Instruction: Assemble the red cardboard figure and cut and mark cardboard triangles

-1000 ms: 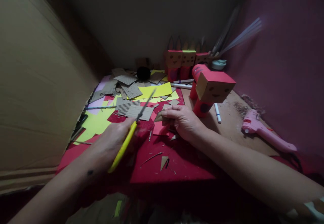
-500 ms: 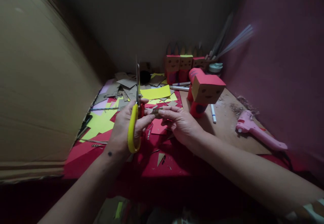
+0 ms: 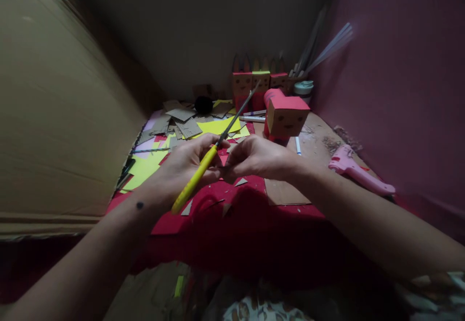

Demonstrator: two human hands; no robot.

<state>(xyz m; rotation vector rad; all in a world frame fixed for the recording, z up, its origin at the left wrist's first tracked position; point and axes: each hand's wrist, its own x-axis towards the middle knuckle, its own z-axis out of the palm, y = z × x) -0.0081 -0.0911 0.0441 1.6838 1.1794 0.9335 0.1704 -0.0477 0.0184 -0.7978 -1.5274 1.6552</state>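
Observation:
My left hand (image 3: 183, 161) is closed around scissors (image 3: 198, 175) with yellow handles. Their blades point up and away to the right. My right hand (image 3: 261, 159) is closed too, its fingertips meeting those of my left. Between the fingertips sits a small dark brown piece (image 3: 224, 168), seemingly cardboard, mostly covered by the fingers. Just beyond my right hand stands a figure with a cardboard box head (image 3: 286, 120), a pink top and a drawn face. Small cardboard scraps (image 3: 187, 208) lie on the red surface below my hands.
Cardboard offcuts (image 3: 179, 113) and yellow paper (image 3: 218, 126) cover the back left. Several box-headed figures (image 3: 242, 84) line the wall. On the right lie a pink glue gun (image 3: 359, 171) and a marker (image 3: 298, 145). A jar with a pale lid (image 3: 303, 87) stands behind. Cardboard (image 3: 65, 117) walls the left side.
The scissors have tipped from upright to slanting right. Both hands have turned inward, with the knuckles higher and the small piece more hidden. The camera view has shifted slightly.

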